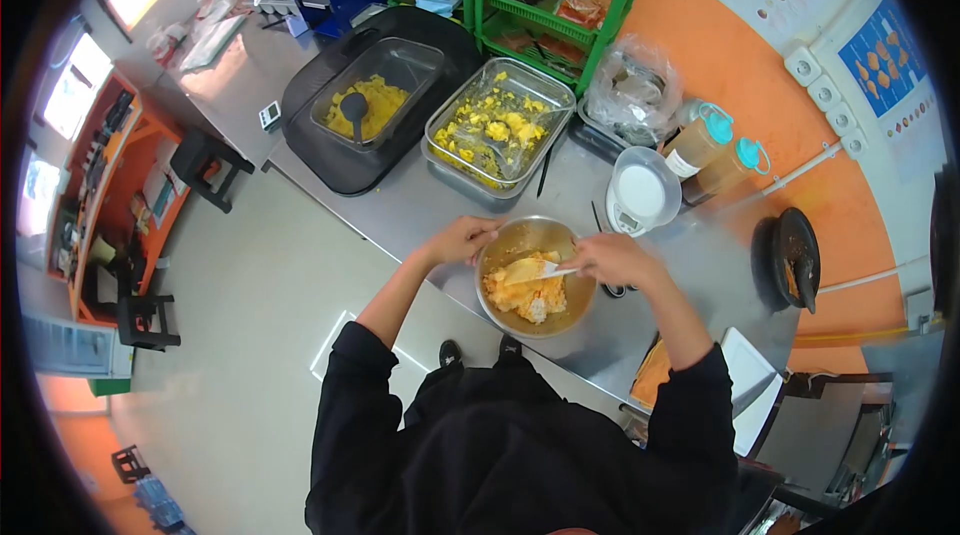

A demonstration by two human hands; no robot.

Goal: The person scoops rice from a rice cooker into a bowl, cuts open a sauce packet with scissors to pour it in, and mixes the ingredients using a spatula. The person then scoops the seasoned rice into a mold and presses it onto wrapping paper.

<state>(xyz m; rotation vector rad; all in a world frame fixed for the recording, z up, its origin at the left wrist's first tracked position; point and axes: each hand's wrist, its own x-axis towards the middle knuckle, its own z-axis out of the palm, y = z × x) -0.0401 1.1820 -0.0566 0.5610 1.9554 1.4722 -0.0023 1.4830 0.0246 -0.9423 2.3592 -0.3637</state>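
A round metal mixing bowl point(490, 301) stands at the front edge of the steel table, with orange-yellow food point(520, 297) in it. White clumps that look like rice show in the food. My left hand point(468, 238) is closed on the bowl's left rim. In my right hand point(608, 261) is a pale spatula point(552, 272), its blade down in the food; part of its handle is hidden by the fingers. Behind the bowl is a steel tray point(470, 182) of yellow scrambled egg-like pieces.
A black-rimmed food warmer point(350, 167) with a dark ladle point(353, 107) stands back left. To the right are a white kitchen scale point(627, 220), squeeze bottles point(697, 143) and a stone mortar point(798, 260). Green racks point(610, 10) line the back; a white tray point(748, 365) lies front right.
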